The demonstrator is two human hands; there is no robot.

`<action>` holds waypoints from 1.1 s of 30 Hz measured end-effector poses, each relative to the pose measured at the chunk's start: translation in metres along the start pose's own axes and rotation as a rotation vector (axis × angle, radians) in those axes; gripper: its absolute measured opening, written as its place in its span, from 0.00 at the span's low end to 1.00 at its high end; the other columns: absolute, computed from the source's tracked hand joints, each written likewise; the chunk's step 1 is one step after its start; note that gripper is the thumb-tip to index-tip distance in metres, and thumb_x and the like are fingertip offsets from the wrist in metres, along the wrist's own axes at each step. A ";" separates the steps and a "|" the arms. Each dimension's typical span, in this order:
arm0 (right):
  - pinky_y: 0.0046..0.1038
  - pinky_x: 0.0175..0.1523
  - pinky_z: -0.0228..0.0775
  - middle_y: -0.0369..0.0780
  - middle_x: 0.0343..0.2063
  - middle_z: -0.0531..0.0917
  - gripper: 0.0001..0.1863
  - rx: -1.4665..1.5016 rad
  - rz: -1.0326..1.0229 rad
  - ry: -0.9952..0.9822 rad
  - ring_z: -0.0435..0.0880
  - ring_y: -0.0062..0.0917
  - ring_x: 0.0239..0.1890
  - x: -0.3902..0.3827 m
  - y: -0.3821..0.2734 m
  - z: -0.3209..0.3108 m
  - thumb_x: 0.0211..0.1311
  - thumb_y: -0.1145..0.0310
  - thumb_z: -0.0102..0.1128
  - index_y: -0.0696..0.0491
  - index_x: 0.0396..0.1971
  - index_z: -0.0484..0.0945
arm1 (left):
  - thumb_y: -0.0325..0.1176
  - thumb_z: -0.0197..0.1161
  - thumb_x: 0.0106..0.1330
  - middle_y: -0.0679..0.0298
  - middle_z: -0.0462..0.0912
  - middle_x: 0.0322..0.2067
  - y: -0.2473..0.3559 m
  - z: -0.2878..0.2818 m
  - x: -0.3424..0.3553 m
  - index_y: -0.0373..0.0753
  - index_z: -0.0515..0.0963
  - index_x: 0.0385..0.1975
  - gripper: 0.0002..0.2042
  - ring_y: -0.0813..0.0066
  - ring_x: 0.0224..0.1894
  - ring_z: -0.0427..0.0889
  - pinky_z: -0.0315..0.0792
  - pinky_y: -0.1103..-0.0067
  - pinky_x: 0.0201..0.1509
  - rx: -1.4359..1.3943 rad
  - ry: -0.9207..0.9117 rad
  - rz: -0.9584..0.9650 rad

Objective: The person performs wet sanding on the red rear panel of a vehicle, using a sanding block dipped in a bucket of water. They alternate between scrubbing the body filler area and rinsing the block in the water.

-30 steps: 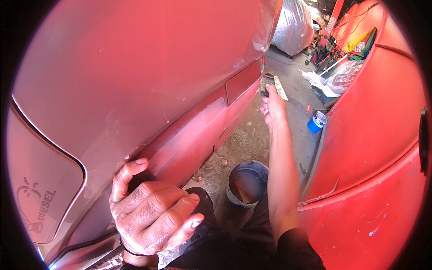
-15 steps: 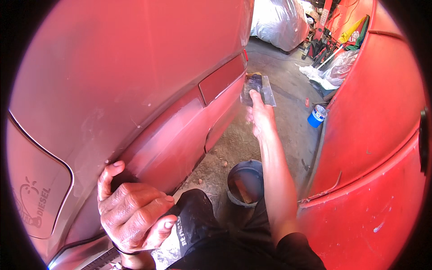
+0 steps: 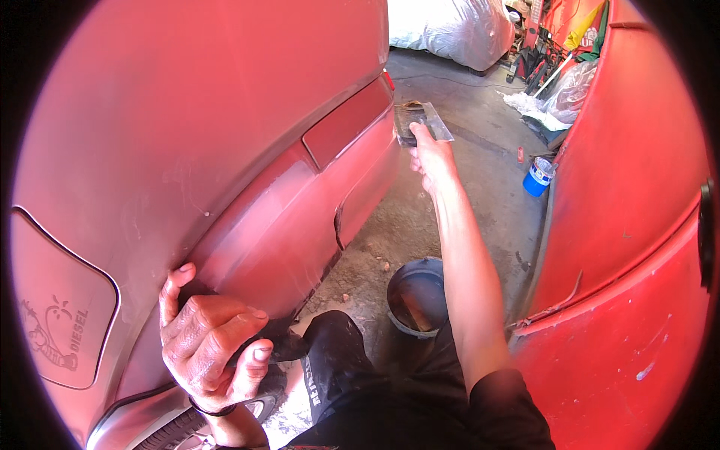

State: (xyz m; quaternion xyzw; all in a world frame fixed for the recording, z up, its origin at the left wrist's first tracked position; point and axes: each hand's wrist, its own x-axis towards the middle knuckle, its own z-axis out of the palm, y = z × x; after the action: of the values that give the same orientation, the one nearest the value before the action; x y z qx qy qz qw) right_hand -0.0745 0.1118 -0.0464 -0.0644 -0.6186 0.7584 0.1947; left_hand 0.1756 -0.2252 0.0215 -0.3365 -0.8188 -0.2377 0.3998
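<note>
My left hand point(image 3: 212, 341) is curled beside the lower red vehicle panel point(image 3: 277, 255), index finger raised; whatever lies under its fingers is hidden in dark shadow. My right hand point(image 3: 433, 159) is stretched out ahead, gripping a flat, translucent rectangular plate point(image 3: 437, 120) with dark and brownish material on it, near the far end of the panel. Below my right forearm stands a dark bucket point(image 3: 412, 296) with murky liquid and a brownish piece inside.
A bright red curved body panel point(image 3: 615, 165) flanks my right. Farther back are a covered vehicle point(image 3: 450, 30), a blue can point(image 3: 538, 177), crumpled plastic point(image 3: 566, 97) and leaning tools point(image 3: 536, 64). A wheel point(image 3: 180, 431) shows at lower left, and concrete floor runs between the panels.
My right hand has moved up and slightly left with the plate, which now lies flatter. My left hand has shifted left in the picture as the view turned slightly.
</note>
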 end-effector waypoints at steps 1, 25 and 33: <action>0.24 0.20 0.58 0.31 0.20 0.75 0.14 0.019 0.004 -0.034 0.68 0.14 0.18 0.001 -0.003 -0.002 0.71 0.55 0.63 0.52 0.39 0.80 | 0.47 0.65 0.68 0.62 0.84 0.23 0.001 0.000 -0.001 0.37 0.84 0.29 0.16 0.67 0.27 0.82 0.61 0.48 0.70 0.000 -0.002 0.008; 0.26 0.17 0.57 0.34 0.17 0.76 0.10 -0.144 0.033 -0.025 0.68 0.17 0.13 0.006 -0.011 0.001 0.70 0.61 0.60 0.53 0.35 0.78 | 0.47 0.61 0.70 0.58 0.82 0.24 0.006 0.012 0.001 0.35 0.82 0.30 0.18 0.65 0.29 0.81 0.63 0.46 0.71 0.178 -0.037 0.003; 0.26 0.19 0.57 0.33 0.15 0.73 0.12 -0.209 -0.188 -0.028 0.66 0.17 0.14 0.016 0.003 0.006 0.68 0.60 0.59 0.55 0.33 0.77 | 0.48 0.60 0.71 0.57 0.81 0.25 0.004 0.010 0.000 0.35 0.82 0.33 0.19 0.65 0.29 0.81 0.63 0.45 0.71 0.154 -0.059 0.042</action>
State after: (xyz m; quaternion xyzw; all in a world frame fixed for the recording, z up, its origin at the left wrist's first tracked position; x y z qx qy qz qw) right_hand -0.0922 0.1119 -0.0457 -0.0155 -0.7001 0.6692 0.2486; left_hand 0.1732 -0.2160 0.0163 -0.3285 -0.8388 -0.1556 0.4053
